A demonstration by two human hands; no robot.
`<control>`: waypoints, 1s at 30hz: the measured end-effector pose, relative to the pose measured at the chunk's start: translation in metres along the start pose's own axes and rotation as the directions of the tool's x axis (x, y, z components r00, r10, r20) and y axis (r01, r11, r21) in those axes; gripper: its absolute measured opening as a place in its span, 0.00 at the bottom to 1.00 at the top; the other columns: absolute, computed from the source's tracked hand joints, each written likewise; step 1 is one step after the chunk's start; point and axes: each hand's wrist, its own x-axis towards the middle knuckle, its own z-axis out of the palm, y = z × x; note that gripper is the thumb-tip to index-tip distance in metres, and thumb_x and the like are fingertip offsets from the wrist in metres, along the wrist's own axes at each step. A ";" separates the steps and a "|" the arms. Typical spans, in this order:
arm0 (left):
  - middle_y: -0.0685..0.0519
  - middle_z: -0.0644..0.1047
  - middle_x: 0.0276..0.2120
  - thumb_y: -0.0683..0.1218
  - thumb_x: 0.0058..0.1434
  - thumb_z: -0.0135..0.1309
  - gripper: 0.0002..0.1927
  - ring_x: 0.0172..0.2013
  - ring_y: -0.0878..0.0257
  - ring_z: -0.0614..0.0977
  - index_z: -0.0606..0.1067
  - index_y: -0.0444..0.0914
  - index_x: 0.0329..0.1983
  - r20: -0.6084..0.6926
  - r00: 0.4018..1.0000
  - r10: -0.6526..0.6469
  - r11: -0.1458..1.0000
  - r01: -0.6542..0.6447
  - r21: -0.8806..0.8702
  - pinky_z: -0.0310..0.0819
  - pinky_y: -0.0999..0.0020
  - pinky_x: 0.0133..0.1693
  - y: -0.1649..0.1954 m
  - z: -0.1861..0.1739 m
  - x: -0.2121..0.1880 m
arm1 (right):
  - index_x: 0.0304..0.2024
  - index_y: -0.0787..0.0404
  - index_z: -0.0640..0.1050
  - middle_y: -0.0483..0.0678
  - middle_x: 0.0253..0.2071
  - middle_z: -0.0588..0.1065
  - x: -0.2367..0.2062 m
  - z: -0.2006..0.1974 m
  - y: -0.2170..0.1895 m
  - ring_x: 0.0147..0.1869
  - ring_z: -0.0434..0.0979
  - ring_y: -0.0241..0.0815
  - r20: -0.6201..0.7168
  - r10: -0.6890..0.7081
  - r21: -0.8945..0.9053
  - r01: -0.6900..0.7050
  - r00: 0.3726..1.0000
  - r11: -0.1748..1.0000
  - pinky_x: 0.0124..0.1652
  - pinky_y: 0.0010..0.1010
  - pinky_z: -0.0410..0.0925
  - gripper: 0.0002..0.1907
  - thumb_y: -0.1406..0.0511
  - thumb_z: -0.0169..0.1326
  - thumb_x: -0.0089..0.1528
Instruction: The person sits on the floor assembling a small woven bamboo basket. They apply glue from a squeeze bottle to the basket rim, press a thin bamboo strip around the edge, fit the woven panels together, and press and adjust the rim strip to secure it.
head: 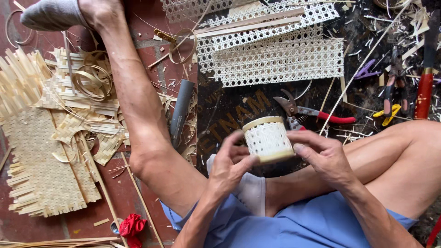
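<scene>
A small round woven basket (268,139), white lattice sides with pale bamboo rims, sits between both my hands above my lap. My left hand (232,163) grips its left side with the fingers curled around the rim. My right hand (321,154) holds the right side, thumb pressed on the lower rim. My bare legs frame the work: one stretched out to the upper left, one bent at the right.
Woven lattice strips (275,57) lie on the dark mat (229,110) ahead. Red-handled pruning shears (312,112) rest just beyond the basket. More tools (425,87) lie at the right. Woven bamboo mats (41,151), coiled strips (94,80) and a grey tube (180,110) are on the left; red cloth (132,226) below.
</scene>
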 end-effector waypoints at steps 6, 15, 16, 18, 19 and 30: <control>0.39 0.77 0.57 0.36 0.54 0.61 0.35 0.55 0.43 0.82 0.67 0.34 0.66 0.064 0.700 0.711 0.424 -0.500 0.755 0.78 0.58 0.55 -0.012 -0.008 -0.007 | 0.64 0.62 0.67 0.50 0.57 0.76 0.008 0.021 -0.011 0.62 0.76 0.39 -0.047 -0.071 0.126 0.077 0.996 0.989 0.60 0.32 0.70 0.29 0.71 0.55 0.60; 0.50 0.77 0.39 0.38 0.63 0.56 0.19 0.34 0.65 0.83 0.75 0.31 0.58 -0.220 0.968 0.124 0.992 -0.116 0.048 0.83 0.70 0.35 -0.040 -0.026 -0.012 | 0.56 0.68 0.77 0.51 0.43 0.79 0.011 0.022 0.004 0.39 0.81 0.35 -0.116 -0.070 -0.136 0.054 0.991 0.989 0.39 0.24 0.76 0.17 0.71 0.55 0.64; 0.52 0.75 0.37 0.38 0.61 0.58 0.18 0.33 0.67 0.83 0.77 0.30 0.55 -0.180 0.982 0.063 0.996 -0.072 -0.047 0.83 0.71 0.34 -0.041 -0.025 -0.012 | 0.53 0.68 0.78 0.51 0.41 0.79 0.013 0.024 0.002 0.38 0.81 0.36 -0.091 -0.094 -0.222 0.072 0.991 0.972 0.37 0.24 0.75 0.15 0.71 0.57 0.63; 0.52 0.76 0.37 0.38 0.62 0.59 0.14 0.33 0.66 0.83 0.79 0.28 0.51 -0.151 0.985 0.085 0.993 -0.096 -0.066 0.81 0.72 0.36 -0.040 -0.021 -0.011 | 0.47 0.69 0.81 0.51 0.37 0.80 0.017 0.031 -0.008 0.35 0.80 0.38 -0.036 -0.125 -0.387 0.102 0.992 0.916 0.34 0.25 0.72 0.13 0.71 0.60 0.60; 0.51 0.77 0.37 0.38 0.63 0.60 0.13 0.33 0.65 0.83 0.80 0.27 0.49 -0.138 0.986 0.094 0.991 -0.105 -0.076 0.81 0.73 0.36 -0.040 -0.020 -0.010 | 0.47 0.69 0.81 0.51 0.37 0.79 0.020 0.035 -0.014 0.35 0.80 0.38 -0.051 -0.146 -0.421 0.111 0.988 0.900 0.34 0.26 0.73 0.13 0.71 0.60 0.60; 0.51 0.78 0.35 0.38 0.62 0.60 0.09 0.31 0.66 0.83 0.81 0.28 0.43 -0.156 0.987 0.047 0.989 -0.068 -0.128 0.80 0.73 0.34 -0.038 -0.027 -0.007 | 0.51 0.79 0.72 0.64 0.41 0.78 0.035 0.101 -0.051 0.48 0.80 0.56 0.624 0.062 -0.781 0.624 0.779 0.027 0.60 0.44 0.63 0.30 0.63 0.54 0.51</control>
